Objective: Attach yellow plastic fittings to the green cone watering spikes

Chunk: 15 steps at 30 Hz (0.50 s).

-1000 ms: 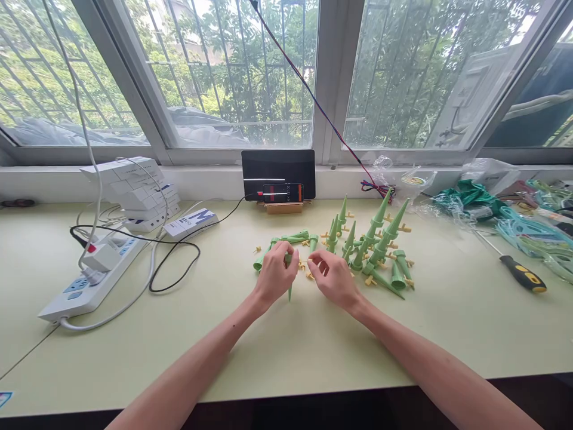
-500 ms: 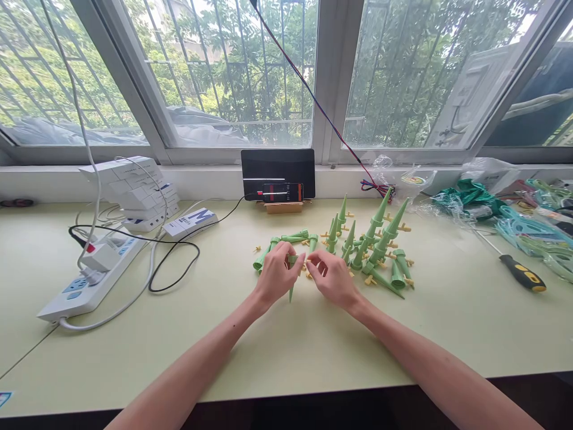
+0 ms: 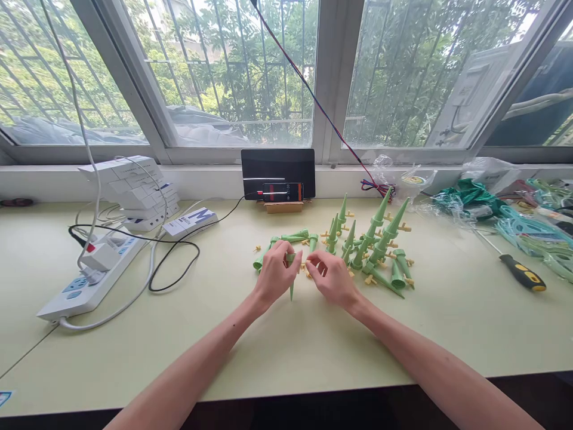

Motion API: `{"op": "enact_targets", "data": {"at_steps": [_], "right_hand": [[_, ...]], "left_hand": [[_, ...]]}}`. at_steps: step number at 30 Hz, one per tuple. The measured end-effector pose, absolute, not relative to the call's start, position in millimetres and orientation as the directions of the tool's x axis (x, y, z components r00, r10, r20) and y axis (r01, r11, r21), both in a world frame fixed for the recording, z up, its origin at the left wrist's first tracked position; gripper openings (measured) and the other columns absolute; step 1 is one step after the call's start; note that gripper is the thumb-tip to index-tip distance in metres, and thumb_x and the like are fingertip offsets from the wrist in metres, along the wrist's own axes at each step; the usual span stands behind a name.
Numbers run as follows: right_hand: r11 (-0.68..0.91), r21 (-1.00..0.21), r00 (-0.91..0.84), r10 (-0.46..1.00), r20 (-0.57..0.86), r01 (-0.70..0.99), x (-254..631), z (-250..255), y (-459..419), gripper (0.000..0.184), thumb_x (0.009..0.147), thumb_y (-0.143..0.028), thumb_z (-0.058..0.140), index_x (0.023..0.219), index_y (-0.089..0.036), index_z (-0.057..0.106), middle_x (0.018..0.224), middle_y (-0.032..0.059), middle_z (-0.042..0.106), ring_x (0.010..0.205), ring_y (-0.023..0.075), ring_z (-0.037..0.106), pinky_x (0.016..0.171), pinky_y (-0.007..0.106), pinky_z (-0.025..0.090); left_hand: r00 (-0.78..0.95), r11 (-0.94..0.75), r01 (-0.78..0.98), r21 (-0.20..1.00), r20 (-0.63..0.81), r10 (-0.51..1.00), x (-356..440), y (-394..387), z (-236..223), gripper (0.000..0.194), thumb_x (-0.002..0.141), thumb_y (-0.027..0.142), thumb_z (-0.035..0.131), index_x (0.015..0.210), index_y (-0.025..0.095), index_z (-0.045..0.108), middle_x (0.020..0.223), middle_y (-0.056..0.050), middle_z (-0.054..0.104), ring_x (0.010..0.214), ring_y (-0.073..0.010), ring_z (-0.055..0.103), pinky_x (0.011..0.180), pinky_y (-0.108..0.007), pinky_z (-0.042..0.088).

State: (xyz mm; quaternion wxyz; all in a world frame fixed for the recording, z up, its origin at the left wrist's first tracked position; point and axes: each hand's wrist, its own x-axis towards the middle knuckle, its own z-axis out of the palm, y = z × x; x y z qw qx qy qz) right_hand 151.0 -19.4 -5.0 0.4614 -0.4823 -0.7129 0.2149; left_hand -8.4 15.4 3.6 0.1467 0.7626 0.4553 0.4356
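Note:
My left hand (image 3: 278, 269) is closed around a green plastic watering spike (image 3: 292, 291), whose pointed end hangs down below my fingers. Close beside it, my right hand (image 3: 330, 275) pinches a small yellow valve (image 3: 303, 264) at the spike's side; my fingers cover most of it. Beyond and to the right stand several green spikes (image 3: 388, 236) with yellow valves, some stacked into each other. Other green spikes (image 3: 295, 236) lie behind my left hand, and a loose yellow valve (image 3: 257, 248) is to their left.
A white power strip (image 3: 96, 280) with cables and a small white box (image 3: 190, 222) are on the left of the table. A phone (image 3: 283, 192) leans against a dark tablet (image 3: 277, 164) at the back. To the right lie a screwdriver (image 3: 521, 272) and plastic-wrapped items (image 3: 474, 200).
Both hands stay almost in place. The spike in my left hand has shifted slightly, and more of the yellow valve shows between my hands.

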Motion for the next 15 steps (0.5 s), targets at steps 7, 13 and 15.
{"op": "enact_targets", "data": {"at_steps": [7, 13, 15], "right_hand": [[0.446, -0.751, -0.121, 0.886, 0.448, 0.486, 150.5, -4.6, -20.1, 0.015, 0.092, -0.029, 0.050, 0.084, -0.019, 0.059, 0.075, 0.0011, 0.063, 0.055, 0.0120, 0.050, 0.055, 0.026, 0.042], [0.446, -0.754, -0.123, 0.887, 0.446, 0.483, 150.2, -4.4, -19.9, 0.015, 0.092, -0.028, 0.050, 0.084, -0.019, 0.059, 0.074, 0.0008, 0.062, 0.055, 0.0120, 0.051, 0.055, 0.025, 0.042], [0.448, -0.753, -0.124, 0.886, 0.448, 0.482, 150.4, -4.9, -19.7, 0.015, 0.092, -0.028, 0.050, 0.084, -0.019, 0.059, 0.074, 0.0006, 0.062, 0.056, 0.0117, 0.050, 0.055, 0.025, 0.042]], "left_hand": [[0.208, -0.541, 0.568, 0.620, 0.528, 0.823, -7.6, 15.6, 4.1, 0.028, 0.091, 0.033, 0.052, 0.069, 0.020, 0.042, 0.073, 0.000, 0.048, 0.058, -0.0114, 0.043, 0.053, -0.026, 0.037], [0.205, -0.537, 0.566, 0.625, 0.525, 0.826, -7.8, 15.2, 3.2, 0.028, 0.091, 0.033, 0.053, 0.068, 0.020, 0.042, 0.073, 0.001, 0.048, 0.056, -0.0107, 0.041, 0.053, -0.026, 0.036], [0.205, -0.536, 0.567, 0.625, 0.523, 0.827, -8.1, 15.1, 2.7, 0.028, 0.091, 0.033, 0.054, 0.069, 0.020, 0.042, 0.073, 0.001, 0.048, 0.056, -0.0106, 0.040, 0.052, -0.026, 0.036]]}}
